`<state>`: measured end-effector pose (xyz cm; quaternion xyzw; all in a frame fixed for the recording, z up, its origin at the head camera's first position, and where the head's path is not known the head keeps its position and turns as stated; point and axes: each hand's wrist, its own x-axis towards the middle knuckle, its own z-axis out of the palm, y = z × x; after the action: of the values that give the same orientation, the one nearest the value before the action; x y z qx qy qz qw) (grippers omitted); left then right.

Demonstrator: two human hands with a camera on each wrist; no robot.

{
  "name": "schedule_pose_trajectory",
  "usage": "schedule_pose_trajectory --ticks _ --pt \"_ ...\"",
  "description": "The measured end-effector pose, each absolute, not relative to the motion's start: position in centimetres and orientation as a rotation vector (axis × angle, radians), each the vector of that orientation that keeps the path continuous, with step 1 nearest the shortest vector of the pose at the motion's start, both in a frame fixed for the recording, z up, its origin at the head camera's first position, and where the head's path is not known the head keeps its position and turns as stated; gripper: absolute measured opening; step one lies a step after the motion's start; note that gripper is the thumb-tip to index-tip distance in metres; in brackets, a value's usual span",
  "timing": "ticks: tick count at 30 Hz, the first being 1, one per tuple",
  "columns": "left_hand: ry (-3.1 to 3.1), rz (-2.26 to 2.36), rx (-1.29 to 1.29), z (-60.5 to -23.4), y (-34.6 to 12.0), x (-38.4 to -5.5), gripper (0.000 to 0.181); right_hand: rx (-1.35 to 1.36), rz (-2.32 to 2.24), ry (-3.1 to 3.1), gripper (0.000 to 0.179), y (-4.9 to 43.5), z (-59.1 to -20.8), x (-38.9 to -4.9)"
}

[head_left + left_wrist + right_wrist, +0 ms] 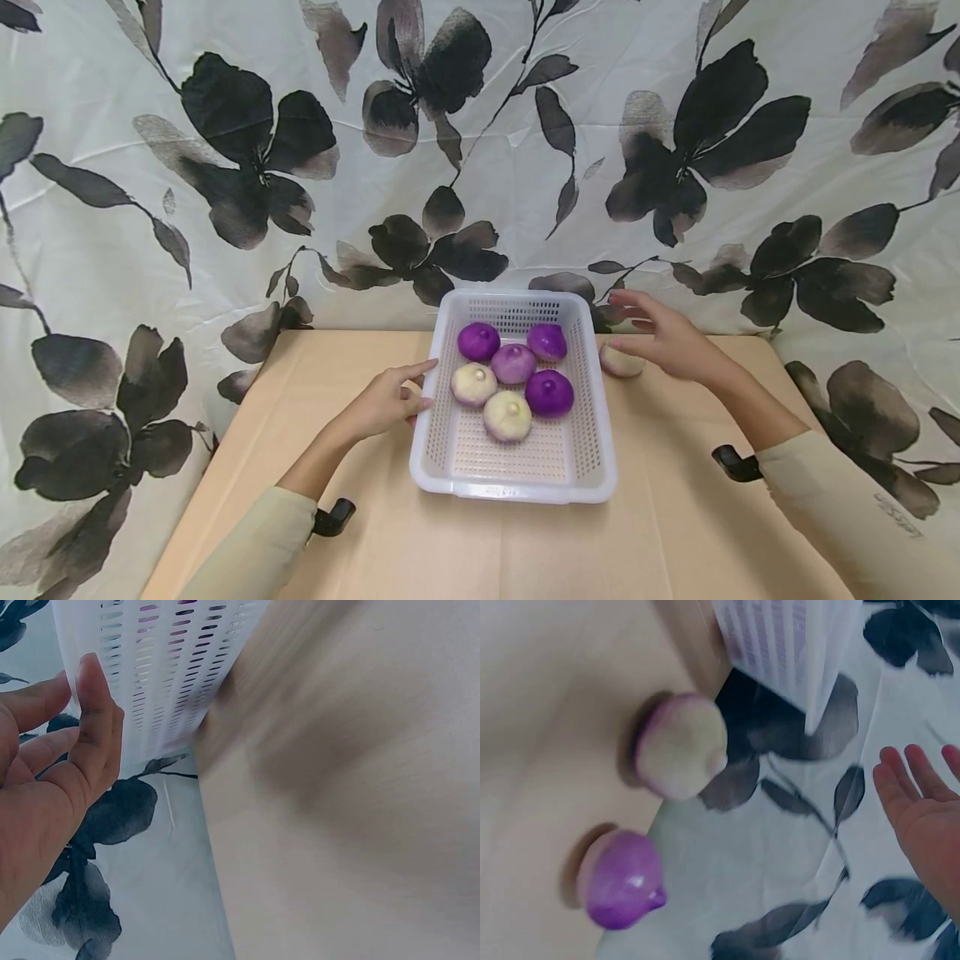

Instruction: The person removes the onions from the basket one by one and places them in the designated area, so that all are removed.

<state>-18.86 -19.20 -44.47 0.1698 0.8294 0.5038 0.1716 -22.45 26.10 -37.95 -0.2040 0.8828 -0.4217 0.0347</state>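
A white plastic basket (517, 491) with slotted walls holds several onions, some deep purple (550, 393) and some cream-coloured (507, 416). At its left side, the fingertips of my left hand (384, 403) touch the rim, fingers loosely bent. My right hand (671, 340), empty with its fingers spread, hovers to the right of the basket. Partly behind it in the head view sits a pale onion (622, 362). The right wrist view has this cream onion (681, 746) and a purple onion (622, 879) on the table, both apart from the right hand (930, 817).
The basket stands on a tan table (517, 550) near its far edge. Behind the table hangs a white cloth (525, 183) printed with dark flowers. Black straps (333, 517) sit on both wrists by the sleeves.
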Motion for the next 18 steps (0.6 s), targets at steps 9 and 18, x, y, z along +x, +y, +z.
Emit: schedule_pose_trajectory --ticks 9,18 --pt "2.355 1.421 0.455 -44.2 -19.2 -18.7 0.066 -0.865 -1.104 2.607 0.071 21.1 -37.8 -22.6" --pt "2.349 1.434 0.455 -43.9 -19.2 -18.6 0.065 -1.026 -0.874 2.461 0.065 16.6 -37.5 -23.2"
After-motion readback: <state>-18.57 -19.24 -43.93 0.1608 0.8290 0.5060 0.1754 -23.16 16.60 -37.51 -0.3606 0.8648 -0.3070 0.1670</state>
